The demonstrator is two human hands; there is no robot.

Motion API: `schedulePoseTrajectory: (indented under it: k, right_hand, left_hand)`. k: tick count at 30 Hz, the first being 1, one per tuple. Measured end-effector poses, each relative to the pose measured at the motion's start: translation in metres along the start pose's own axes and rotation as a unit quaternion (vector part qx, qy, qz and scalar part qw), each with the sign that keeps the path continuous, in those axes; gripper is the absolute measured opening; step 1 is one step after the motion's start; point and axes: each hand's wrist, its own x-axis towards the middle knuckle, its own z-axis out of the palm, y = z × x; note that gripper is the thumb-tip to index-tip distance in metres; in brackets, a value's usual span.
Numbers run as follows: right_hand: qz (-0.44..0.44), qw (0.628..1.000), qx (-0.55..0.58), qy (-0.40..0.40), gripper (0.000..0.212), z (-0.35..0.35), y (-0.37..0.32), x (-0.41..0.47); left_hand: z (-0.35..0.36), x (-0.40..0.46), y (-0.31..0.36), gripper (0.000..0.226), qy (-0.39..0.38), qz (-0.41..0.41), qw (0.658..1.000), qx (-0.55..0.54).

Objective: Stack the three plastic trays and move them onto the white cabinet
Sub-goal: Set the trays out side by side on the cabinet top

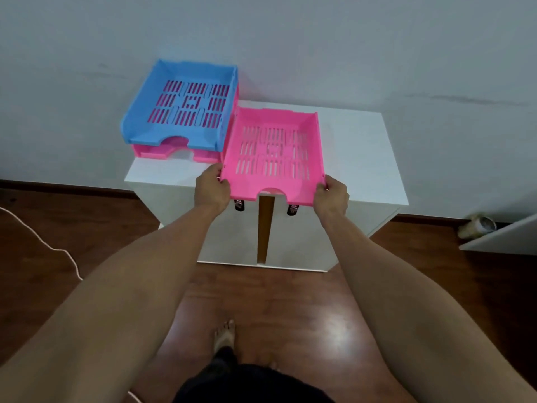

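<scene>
1. Both hands grasping one pink tray (273, 149): my left hand (211, 189) on its near-left corner, my right hand (331, 196) on its near-right corner.
2. Trays counted: three. One blue tray (162, 112) sits stacked on a second pink tray (151, 152).
3. All over the white cabinet (363, 158); two door knobs (240, 204) visible.

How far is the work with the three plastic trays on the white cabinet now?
Done: the blue slotted plastic tray sits stacked on a pink plastic tray at the left of the white cabinet top. In hand: the left hand and right hand hold the second pink slotted plastic tray by its near corners, beside the stack. Left: put it on the stack.
</scene>
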Motion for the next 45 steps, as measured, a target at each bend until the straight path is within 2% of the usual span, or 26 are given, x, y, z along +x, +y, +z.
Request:
schedulePoseTrajectory:
  k: [3,9,17,21,27,32,36,40,42,45]
  right_hand:
    - [0.006,1.000,0.012,-0.002,0.018,0.012,-0.001,0.014]
    - [0.002,1.000,0.021,-0.005,0.017,0.030,-0.011,0.042]
    - [0.000,1.000,0.026,-0.007,0.023,0.046,-0.028,0.071]
    - [0.004,1.000,0.021,-0.009,0.033,0.052,-0.037,0.081]
    - [0.005,1.000,0.023,0.000,0.037,0.057,-0.044,0.090]
    - [-0.003,1.000,0.020,-0.001,0.035,0.060,-0.045,0.097]
    - [-0.002,0.999,0.032,-0.005,0.036,0.059,-0.046,0.096]
    - [0.013,0.999,0.040,0.000,0.032,0.058,-0.046,0.090]
    - [0.014,0.999,0.031,-0.005,0.007,0.057,-0.047,0.081]
    - [0.001,1.000,-0.031,0.006,0.043,0.053,-0.051,0.065]
  left_hand:
    - [0.001,0.017,-0.006,0.030,0.009,-0.012,1.000,0.009]
    - [0.003,0.048,-0.012,0.031,0.031,-0.053,0.998,0.006]
    - [0.008,0.081,-0.012,0.045,0.047,-0.115,0.992,0.016]
    - [0.010,0.089,-0.014,0.050,0.054,-0.138,0.989,0.002]
    - [0.015,0.096,-0.014,0.058,0.072,-0.191,0.978,-0.049]
    - [0.016,0.101,-0.013,0.047,0.072,-0.194,0.975,-0.080]
    - [0.016,0.102,-0.015,0.055,0.059,-0.183,0.979,-0.063]
    - [0.010,0.101,-0.017,0.059,0.033,-0.163,0.985,-0.052]
    - [0.004,0.095,-0.016,0.061,0.023,-0.154,0.987,-0.034]
    - [-0.005,0.085,-0.013,0.061,0.004,-0.158,0.987,0.013]
